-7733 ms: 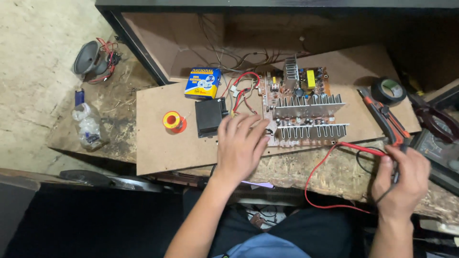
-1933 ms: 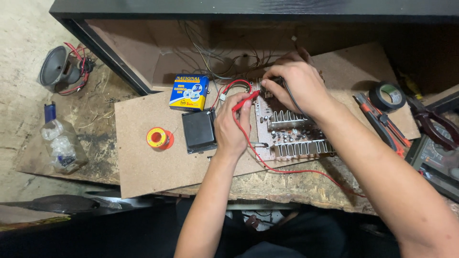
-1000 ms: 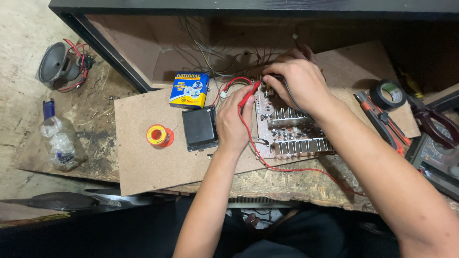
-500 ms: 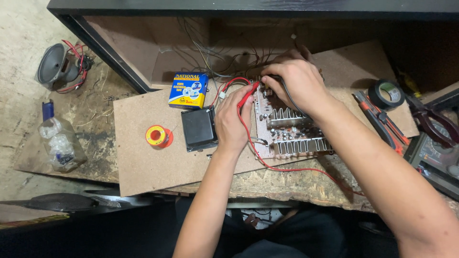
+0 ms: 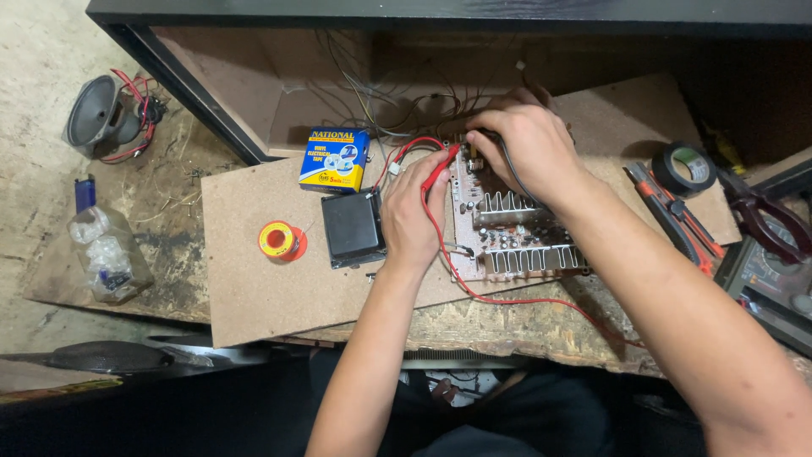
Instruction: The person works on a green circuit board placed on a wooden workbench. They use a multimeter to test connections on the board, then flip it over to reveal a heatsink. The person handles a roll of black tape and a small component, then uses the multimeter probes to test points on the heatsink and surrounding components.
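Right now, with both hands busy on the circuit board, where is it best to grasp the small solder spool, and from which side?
Probably from above, pinching the round outer rim of the solder spool. It lies flat on the brown board, its hole facing up, so the rim is exposed all around. Its left side is free; the black transformer block and the left hand stand to its right.
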